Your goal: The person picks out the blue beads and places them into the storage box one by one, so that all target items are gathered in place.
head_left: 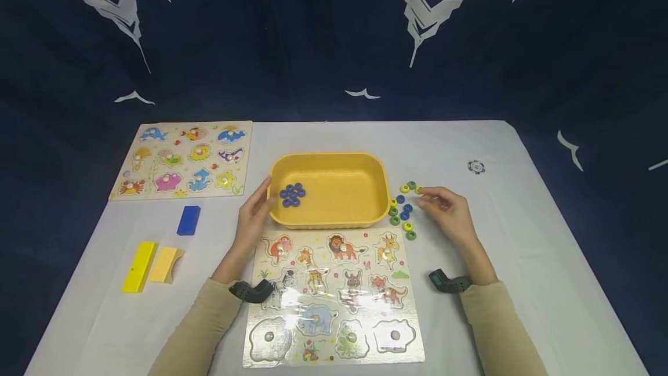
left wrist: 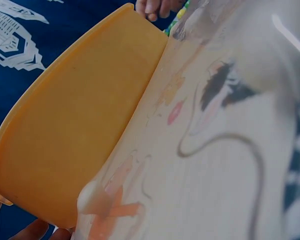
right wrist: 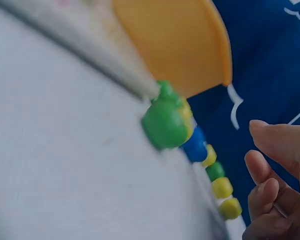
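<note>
A yellow plastic tray (head_left: 334, 158) stands at mid-table with several blue beads (head_left: 292, 193) inside, toward its left end. My left hand (head_left: 254, 216) grips the tray's left rim; in the left wrist view its fingers (left wrist: 32, 231) show only at the bottom edge. Green, yellow and blue beads (head_left: 407, 208) lie scattered along the tray's right side. Over the right of these beads is my right hand (head_left: 447, 212), fingertips close to a yellow bead (head_left: 418, 189). The right wrist view has its thumb and fingers (right wrist: 280, 145) apart, with no bead between them.
An animal puzzle board (head_left: 334, 300) lies in front of the tray, a sea-creature board (head_left: 182, 161) at back left. Blue (head_left: 188, 220), yellow (head_left: 139, 267) and arched (head_left: 166, 264) blocks lie at left. A round chip (head_left: 476, 167) rests at back right.
</note>
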A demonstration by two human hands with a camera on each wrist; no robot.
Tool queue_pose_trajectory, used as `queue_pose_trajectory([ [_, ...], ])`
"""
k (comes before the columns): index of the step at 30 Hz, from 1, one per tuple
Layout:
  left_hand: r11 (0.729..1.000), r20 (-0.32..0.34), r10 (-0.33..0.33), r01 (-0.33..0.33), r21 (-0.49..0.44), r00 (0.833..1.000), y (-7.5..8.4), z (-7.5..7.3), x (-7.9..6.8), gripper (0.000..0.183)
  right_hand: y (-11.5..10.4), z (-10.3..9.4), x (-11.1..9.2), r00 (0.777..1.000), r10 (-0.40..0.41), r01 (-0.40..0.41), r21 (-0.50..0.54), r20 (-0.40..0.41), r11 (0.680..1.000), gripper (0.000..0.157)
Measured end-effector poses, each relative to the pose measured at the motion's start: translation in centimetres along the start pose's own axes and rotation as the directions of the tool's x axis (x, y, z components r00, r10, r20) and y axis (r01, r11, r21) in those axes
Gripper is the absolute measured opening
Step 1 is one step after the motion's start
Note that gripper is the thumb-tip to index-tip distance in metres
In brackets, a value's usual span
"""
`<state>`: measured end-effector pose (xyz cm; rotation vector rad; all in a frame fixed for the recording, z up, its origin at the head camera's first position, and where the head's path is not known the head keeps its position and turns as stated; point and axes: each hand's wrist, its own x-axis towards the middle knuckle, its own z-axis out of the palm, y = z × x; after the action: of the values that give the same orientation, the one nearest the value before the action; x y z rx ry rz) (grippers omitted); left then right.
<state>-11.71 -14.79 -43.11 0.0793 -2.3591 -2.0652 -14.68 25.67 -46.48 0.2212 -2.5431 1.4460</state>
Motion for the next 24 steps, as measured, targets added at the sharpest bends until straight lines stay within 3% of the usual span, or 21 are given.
queue_pose_trajectory([
  [6,1.000,0.002,0.002,-0.002,0.003,1.000,0.0,0.0,0.0,0.046,-0.4,0.4,-0.6,0.996,0.063,-0.059,-0.063,0.060,0.996,0.028],
  [13,1.000,0.004,0.019,-0.019,-0.009,1.000,0.0,0.0,0.0,0.047,-0.1,0.9,-0.7,0.991,0.060,-0.033,-0.211,0.122,0.977,0.027],
  [19,1.000,0.008,0.018,-0.018,-0.018,1.000,-0.2,0.0,0.0,0.047,-0.5,1.3,-0.7,0.994,0.009,0.026,-0.305,0.113,0.952,0.026],
  [24,0.999,0.010,0.032,-0.032,-0.025,0.999,-0.1,0.0,0.0,0.047,-1.0,1.1,-0.6,0.997,0.029,-0.009,-0.292,0.065,0.956,0.022],
])
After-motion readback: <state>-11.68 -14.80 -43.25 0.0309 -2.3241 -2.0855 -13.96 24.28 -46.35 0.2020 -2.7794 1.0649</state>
